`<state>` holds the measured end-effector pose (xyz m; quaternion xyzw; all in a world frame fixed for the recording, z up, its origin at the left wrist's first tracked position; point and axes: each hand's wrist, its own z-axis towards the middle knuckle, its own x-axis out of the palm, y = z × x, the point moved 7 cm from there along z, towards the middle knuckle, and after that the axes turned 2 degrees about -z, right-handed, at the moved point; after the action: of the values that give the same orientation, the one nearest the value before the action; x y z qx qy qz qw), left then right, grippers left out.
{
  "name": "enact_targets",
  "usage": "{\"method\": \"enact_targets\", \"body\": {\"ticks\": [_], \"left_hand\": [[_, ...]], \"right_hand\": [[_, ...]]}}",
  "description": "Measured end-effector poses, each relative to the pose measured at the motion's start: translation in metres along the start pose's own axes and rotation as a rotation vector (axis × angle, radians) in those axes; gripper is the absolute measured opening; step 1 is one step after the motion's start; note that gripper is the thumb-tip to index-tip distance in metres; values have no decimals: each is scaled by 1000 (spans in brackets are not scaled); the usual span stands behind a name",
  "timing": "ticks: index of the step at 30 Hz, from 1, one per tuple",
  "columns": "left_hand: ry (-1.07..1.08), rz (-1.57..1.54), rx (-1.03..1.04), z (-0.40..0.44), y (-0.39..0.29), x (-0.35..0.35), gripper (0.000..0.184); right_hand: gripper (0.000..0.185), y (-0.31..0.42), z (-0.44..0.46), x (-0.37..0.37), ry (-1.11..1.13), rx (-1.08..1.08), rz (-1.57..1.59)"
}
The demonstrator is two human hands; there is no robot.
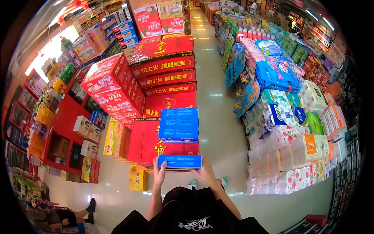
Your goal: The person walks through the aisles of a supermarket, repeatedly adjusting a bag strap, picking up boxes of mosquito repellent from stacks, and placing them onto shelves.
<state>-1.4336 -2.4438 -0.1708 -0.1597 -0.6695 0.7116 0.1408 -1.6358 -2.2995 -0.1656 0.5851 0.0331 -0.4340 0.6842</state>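
Observation:
Both of my hands grip a flat blue box [179,161] by its two ends, above the near edge of a stack of red cartons [142,136]. My left hand [159,171] holds the left end, with its thumb on the near side. At the right end is my right hand [205,171], its fingers partly hidden by the box. Just beyond the held box, a larger blue box or stack of blue boxes [179,124] lies on the red cartons. Whether the held box touches the cartons beneath is hidden.
More red cartons [163,65] rise in steps behind. Red boxes [111,85] are stacked at the left, above a yellow-green carton [115,137]. Packed tissue rolls [290,178] stand right of the aisle [212,93]. Another person [62,218] is at the lower left.

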Motion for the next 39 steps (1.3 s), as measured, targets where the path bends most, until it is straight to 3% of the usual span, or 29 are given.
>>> {"method": "enact_targets", "body": {"ticks": [4,8,11,14,15,21,28,39], "left_hand": [[9,-24,-24,3,2,2,46],[17,-9,-16,3,8,-1,48],[165,-68,-1,4,6,-6,57],[297,495,181,3,-20,-10,74],[272,548,236,5,-23,-7,77],[85,545,221,12,-3,-5,50],[45,626,252,14,0,-3,49],[23,609,249,18,6,-6,47]], "right_hand": [[72,-8,-4,8,-7,98,72],[72,-12,-6,9,-50,62,48],[69,-13,-7,8,-57,84,75],[63,-10,-5,6,-69,95,89],[63,-9,-4,5,-73,81,84],[59,-7,-3,5,-91,92,98],[72,-10,6,5,-107,71,147],[74,-20,5,11,-85,49,86]]}}
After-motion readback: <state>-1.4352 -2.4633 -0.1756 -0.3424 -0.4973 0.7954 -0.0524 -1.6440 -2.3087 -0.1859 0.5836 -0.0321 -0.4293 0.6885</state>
